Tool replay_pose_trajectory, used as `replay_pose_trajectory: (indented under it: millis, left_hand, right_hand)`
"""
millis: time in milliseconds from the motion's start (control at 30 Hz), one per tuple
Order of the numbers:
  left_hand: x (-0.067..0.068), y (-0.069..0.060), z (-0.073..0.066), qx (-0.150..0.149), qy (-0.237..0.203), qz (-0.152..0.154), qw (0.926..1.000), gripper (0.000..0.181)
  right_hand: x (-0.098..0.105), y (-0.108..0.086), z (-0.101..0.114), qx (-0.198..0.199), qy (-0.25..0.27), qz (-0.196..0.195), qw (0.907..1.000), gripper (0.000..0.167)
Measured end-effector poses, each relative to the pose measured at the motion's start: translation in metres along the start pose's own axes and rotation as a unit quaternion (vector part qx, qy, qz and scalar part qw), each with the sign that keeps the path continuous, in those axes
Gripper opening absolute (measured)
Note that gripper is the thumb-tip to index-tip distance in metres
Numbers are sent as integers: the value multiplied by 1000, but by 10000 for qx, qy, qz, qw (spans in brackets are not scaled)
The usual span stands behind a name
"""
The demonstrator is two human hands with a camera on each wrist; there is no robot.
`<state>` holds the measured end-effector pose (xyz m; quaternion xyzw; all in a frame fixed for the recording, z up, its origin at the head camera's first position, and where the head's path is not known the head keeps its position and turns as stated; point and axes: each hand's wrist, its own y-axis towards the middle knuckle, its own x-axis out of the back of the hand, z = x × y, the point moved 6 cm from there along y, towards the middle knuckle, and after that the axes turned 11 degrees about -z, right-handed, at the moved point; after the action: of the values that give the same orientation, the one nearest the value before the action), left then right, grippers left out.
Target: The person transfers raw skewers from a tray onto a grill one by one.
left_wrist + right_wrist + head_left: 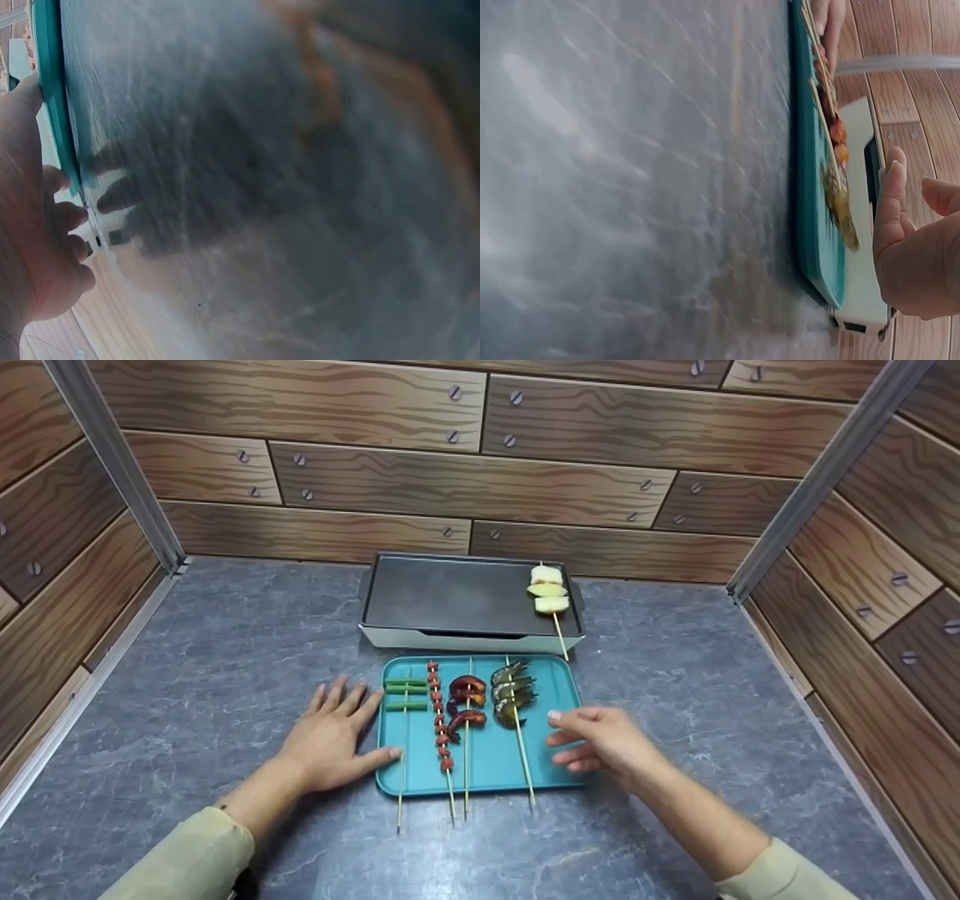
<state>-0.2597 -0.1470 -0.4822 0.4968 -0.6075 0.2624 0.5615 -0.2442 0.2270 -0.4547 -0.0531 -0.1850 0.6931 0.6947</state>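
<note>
A teal tray (555,765) bears several skewers side by side. From left to right they carry green stalks (406,706), small red pieces (438,720), reddish-brown octopus-like pieces (469,718) and greenish-grey shrimp (513,694). My left hand (330,739) lies spread at the tray's left side, its thumb over the rim near the green skewer's stick. Over the tray's right part hovers my right hand (604,742), fingers loosely bent with nothing between them. The shrimp skewer is nearest to it. In the right wrist view that hand (919,247) shows beside the tray.
Behind the tray stands a dark griddle (450,592) with a pale front. A skewer of white and green pieces (548,591) lies on its right end, the stick jutting over the front edge. Wood-patterned walls (472,472) enclose the grey marbled table (262,615).
</note>
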Motion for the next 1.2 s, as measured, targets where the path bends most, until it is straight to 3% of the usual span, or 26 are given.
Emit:
replay_pose_trajectory:
  millis: [633,1200]
  left_hand:
    - [4,0,1,18,10,-39,10000,103]
    - [0,-1,0,-16,4,20,10000,103]
  right_hand:
    - [-30,-10,-13,-232,-375,224,9988,37]
    - [-40,-9,-23,-367,-815,202,9958,33]
